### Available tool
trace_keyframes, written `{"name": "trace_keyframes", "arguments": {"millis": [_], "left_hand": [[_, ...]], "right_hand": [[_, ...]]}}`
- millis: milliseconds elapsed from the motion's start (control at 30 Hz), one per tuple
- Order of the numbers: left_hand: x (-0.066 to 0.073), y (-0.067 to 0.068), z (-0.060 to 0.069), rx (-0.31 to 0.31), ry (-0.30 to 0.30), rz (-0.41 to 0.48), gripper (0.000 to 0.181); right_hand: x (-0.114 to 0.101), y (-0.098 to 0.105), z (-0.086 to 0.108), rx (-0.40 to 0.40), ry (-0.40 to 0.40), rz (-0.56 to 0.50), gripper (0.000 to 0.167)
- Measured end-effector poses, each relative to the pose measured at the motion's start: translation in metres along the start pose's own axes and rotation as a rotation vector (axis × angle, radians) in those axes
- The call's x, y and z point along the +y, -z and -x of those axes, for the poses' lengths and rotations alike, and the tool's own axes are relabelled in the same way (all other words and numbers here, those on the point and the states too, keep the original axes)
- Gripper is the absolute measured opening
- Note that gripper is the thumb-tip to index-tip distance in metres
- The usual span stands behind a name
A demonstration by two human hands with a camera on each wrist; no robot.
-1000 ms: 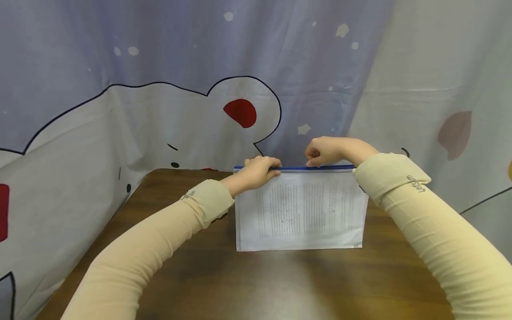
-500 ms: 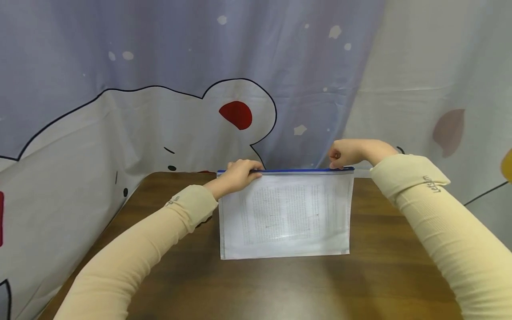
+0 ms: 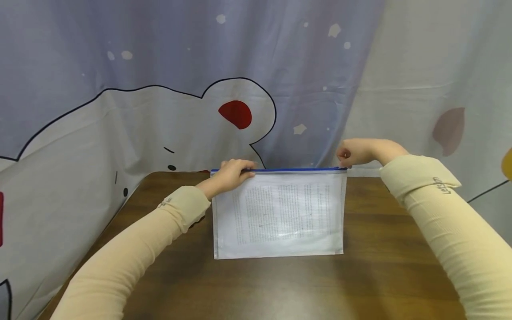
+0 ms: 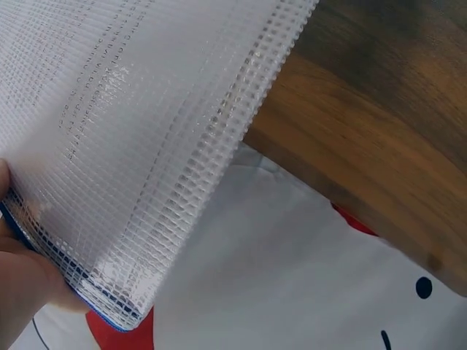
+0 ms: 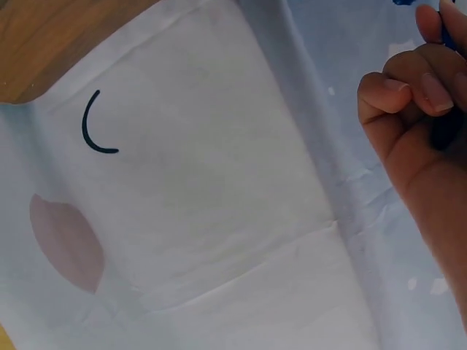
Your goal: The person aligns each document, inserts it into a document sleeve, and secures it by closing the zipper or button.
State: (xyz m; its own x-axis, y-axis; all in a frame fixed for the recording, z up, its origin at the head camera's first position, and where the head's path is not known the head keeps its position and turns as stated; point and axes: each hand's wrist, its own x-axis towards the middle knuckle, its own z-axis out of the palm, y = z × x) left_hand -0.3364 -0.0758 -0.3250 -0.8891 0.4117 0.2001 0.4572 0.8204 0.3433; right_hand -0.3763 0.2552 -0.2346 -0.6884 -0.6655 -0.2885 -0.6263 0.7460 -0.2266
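Note:
A clear mesh zipper pouch [image 3: 280, 222] with a blue zipper edge is held upright over the table, printed paper showing through it. Whether its bottom edge touches the tabletop I cannot tell. My left hand [image 3: 232, 174] grips the top edge near the left corner, thumb in front and fingers behind. In the left wrist view the pouch's corner [image 4: 124, 292] juts past that hand. At the right end of the zipper, my right hand [image 3: 355, 152] has its fingers curled. The right wrist view shows it pinching a small blue zipper pull [image 5: 448, 38], mostly hidden by the fingers.
The brown wooden table [image 3: 256, 289] lies under the pouch. Right behind the table's far edge hangs a printed curtain [image 3: 180, 120], which also runs along the left side.
My right hand has slid rightward along the blue zipper to its right end. My left hand and the pouch have shifted left in view, partly because the head view has moved.

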Motion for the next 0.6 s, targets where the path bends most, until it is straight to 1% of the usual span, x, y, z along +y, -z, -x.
{"name": "trace_keyframes", "arguments": {"millis": [100,300,500,600], "left_hand": [[-0.003,0.0,0.001,-0.002,-0.001,0.008,0.024],[-0.013,0.002,0.004,-0.013,0.0,0.017,0.019],[-0.015,0.003,0.004,-0.027,-0.007,0.024,0.018],[-0.016,0.002,0.005,-0.031,-0.009,0.027,0.019]], "right_hand": [[0.003,-0.001,0.002,0.009,-0.011,0.005,0.027],[0.01,-0.001,0.006,-0.01,-0.038,-0.052,0.027],[0.012,-0.003,0.006,-0.007,-0.037,-0.053,0.027],[0.011,-0.005,0.005,0.003,-0.056,-0.058,0.026]]}}
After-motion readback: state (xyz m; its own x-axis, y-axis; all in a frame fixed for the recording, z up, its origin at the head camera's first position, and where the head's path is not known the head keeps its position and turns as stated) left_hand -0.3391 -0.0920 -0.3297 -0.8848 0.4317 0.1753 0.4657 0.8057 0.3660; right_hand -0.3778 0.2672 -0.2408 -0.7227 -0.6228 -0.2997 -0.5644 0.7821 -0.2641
